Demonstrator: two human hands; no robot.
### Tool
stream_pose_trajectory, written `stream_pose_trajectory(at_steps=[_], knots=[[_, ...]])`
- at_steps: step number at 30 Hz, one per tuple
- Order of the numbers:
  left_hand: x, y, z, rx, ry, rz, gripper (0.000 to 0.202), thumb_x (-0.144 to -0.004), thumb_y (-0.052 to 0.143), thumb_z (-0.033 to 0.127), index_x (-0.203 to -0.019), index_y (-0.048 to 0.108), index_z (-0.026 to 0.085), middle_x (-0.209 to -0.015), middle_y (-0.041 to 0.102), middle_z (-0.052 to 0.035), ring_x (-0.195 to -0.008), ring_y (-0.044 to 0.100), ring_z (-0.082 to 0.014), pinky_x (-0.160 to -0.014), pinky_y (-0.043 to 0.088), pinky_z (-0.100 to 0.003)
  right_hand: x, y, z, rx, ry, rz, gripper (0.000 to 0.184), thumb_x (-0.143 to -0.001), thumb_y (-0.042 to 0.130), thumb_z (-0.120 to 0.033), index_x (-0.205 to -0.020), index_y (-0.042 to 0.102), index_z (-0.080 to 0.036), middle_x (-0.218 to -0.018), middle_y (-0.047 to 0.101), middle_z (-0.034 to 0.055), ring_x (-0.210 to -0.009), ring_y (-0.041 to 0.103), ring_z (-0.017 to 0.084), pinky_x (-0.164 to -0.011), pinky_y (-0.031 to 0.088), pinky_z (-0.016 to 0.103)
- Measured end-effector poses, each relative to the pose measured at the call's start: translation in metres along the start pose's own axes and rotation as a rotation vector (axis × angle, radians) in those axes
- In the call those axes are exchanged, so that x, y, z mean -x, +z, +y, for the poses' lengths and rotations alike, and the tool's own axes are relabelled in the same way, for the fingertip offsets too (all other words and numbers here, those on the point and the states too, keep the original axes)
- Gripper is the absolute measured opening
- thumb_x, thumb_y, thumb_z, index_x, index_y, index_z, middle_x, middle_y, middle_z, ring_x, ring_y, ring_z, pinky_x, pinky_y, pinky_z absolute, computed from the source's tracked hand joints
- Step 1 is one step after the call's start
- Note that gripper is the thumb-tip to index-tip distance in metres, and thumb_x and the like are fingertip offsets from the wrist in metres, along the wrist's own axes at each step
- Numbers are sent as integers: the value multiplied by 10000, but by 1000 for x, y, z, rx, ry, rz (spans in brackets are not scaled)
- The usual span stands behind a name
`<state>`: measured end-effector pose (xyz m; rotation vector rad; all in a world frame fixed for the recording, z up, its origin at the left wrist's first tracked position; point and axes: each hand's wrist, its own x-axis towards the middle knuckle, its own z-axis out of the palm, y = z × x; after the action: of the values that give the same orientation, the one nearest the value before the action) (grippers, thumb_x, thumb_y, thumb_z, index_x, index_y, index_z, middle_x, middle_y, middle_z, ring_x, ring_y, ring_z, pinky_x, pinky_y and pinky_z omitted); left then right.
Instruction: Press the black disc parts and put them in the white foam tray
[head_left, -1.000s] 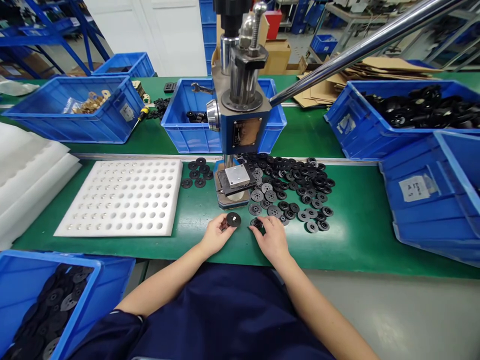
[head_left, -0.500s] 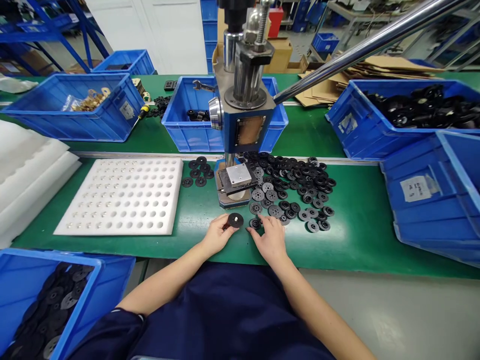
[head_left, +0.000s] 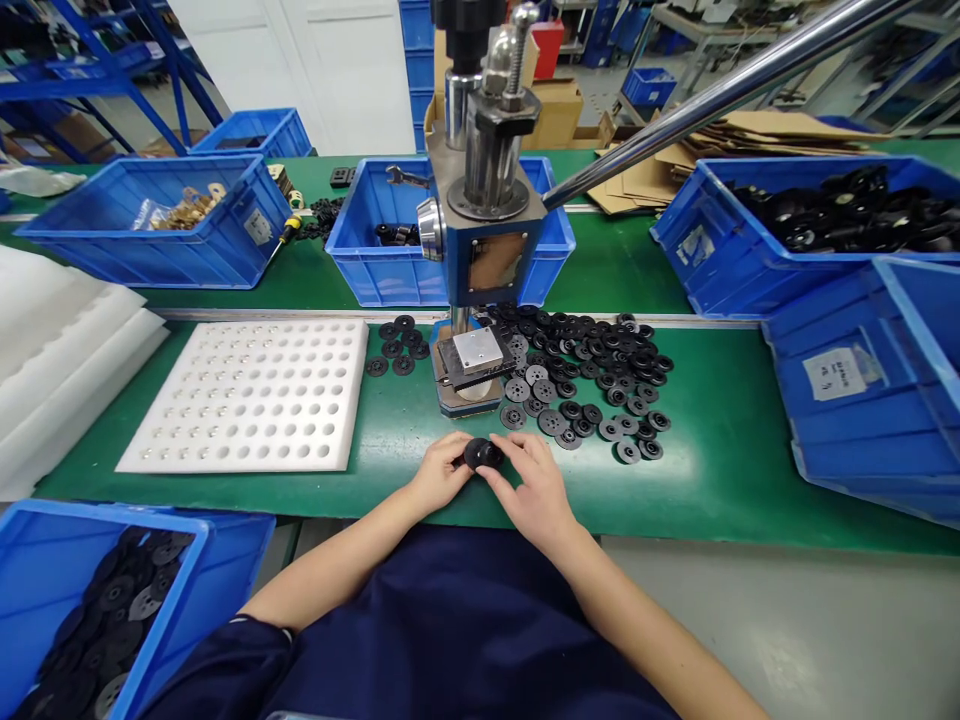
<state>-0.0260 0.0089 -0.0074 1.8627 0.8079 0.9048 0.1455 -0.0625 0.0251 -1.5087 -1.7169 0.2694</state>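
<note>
I saw the left hand (head_left: 442,470) pinching a black disc (head_left: 472,455) and the right hand (head_left: 534,482) gripping a smaller black wheel (head_left: 491,456) at its three o'clock side, above the green table (head_left: 705,440); from them, the press (head_left: 487,225) stood at twelve o'clock, the white tray (head_left: 349,400) at ten, loose wheels (head_left: 553,422) between one and two

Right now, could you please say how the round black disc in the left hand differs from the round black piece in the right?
The disc looks wider, the piece smaller. The left hand grips the disc's edge; the right hand pinches the piece between thumb and finger. The piece partly covers the disc. Both are black and round.
</note>
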Motion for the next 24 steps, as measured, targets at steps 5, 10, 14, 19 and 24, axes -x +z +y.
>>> stream_pose_trajectory(at_steps=[5,10,14,19,24], knots=[[2,0,-3,-10,52,-28,170,-897,613,272,-961,716,154,-937,700,-107,-888,657,-217,-815,540,-360,-2,5,-12,60,-40,-46,363,-906,622,-374,-1228,627,-205,-1034,611,99,-973,574,230,-858,518,413],[2,-1,-3,-26,69,-38,166,-890,620,247,-989,717,155,-951,707,-109,-897,665,-218,-817,548,-360,-2,3,-16,109,-58,-54,334,-911,619,-378,-1182,636,-183,-1019,609,102,-951,563,227,-838,506,399],[2,-1,-3,-40,82,-30,154,-889,615,224,-978,718,152,-931,707,-105,-875,665,-211,-797,549,-349,-3,0,-18,139,-62,-84,307,-912,622,-352,-1168,636,-184,-1014,609,98,-940,552,223,-822,487,384],[2,-1,-2,-56,71,-33,150,-884,611,208,-973,718,153,-921,708,-101,-858,665,-204,-788,549,-345,-5,0,-18,175,-61,-125,280,-920,613,-362,-1134,648,-184,-988,615,94,-909,549,221,-785,459,375],[2,-2,0,-49,53,-55,170,-884,564,167,-940,725,162,-892,706,-87,-837,663,-194,-783,553,-342,-7,0,-16,136,-45,-159,285,-939,583,-391,-1141,651,-201,-992,624,95,-921,562,224,-784,451,377]])
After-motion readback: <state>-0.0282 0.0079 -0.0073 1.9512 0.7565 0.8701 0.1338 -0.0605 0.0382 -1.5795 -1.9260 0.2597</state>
